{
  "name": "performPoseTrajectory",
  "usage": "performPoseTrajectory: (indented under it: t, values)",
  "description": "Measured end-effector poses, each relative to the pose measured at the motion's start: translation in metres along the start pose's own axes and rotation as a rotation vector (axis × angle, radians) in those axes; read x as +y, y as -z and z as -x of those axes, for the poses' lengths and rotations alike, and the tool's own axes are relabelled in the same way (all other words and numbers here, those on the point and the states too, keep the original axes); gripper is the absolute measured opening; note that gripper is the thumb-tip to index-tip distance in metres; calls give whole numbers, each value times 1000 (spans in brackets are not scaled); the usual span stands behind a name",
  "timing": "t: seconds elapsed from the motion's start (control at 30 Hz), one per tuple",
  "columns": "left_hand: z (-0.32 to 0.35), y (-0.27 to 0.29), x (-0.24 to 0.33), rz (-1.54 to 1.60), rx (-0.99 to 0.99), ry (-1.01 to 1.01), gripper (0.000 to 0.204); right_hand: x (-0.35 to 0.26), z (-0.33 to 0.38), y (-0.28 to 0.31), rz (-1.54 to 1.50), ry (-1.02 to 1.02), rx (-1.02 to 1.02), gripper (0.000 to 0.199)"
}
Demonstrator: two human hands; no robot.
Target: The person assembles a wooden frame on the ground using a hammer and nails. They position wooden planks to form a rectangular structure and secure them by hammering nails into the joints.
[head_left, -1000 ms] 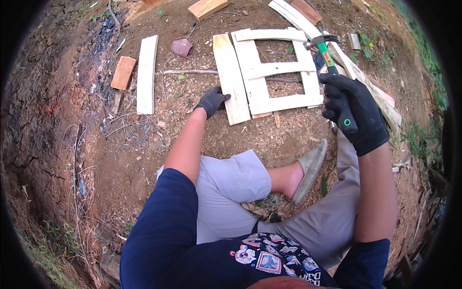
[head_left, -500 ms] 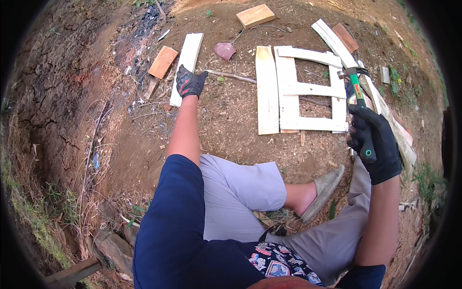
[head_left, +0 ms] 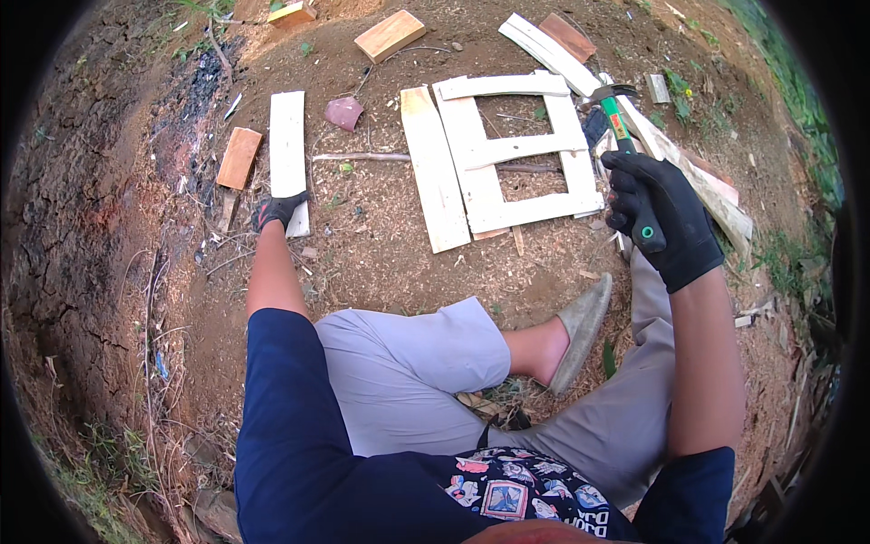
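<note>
My left hand, in a black glove with red marks, is closed around the near end of a pale flat wooden board. Its thumb lies across the top face; the fingers are partly hidden at the left edge. The board lies on the ground. In my right hand, also black-gloved, is a hammer with a green and black handle, its metal head raised and pointing away from me. Beyond and left of the hammer, a frame of pale slats rests on the ground, a separate board along its left side.
Reddish wooden blocks lie around, one beside the left board and another farther off. A maroon shard and a stick are on the dirt. More long boards lie at right. My bent leg and shoe are near the frame.
My left hand has moved down to the near end of the board and closed around it. The view has shifted and turned. My right hand still holds the hammer.
</note>
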State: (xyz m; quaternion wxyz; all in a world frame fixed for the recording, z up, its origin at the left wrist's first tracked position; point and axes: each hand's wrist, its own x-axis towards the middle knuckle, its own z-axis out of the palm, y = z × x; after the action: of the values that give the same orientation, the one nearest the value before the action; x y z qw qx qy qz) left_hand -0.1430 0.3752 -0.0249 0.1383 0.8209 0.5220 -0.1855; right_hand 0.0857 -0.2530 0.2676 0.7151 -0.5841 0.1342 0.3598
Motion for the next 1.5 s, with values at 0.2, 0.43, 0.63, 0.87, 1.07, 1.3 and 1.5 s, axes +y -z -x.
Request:
performPoseTrajectory:
  t: [0.2, 0.43, 0.63, 0.87, 1.07, 1.3, 1.5]
  values:
    - [45, 24, 11, 245, 309, 102, 58, 1, 0, 9, -98, 41, -136, 17]
    - [116, -4, 20, 383, 266, 1, 45, 8, 0, 6, -97, 137, -200, 24]
    - [125, -22, 55, 398, 153, -137, 44, -1, 9, -5, -85, 46, -92, 17]
    - [62, -56, -9, 369, -174, -155, 46, -6, -3, 0, -26, 13, -195, 26]
    - [98, -39, 30, 68, -493, -262, 33, -9, -6, -5, 13, 29, -54, 28]
    - [96, -28, -6, 116, -472, -153, 44, -8, -8, -16, 183, 14, -110, 21]
    - [162, 27, 85, -164, -100, -62, 71, 2, -2, -16, 1341, 130, 67, 27]
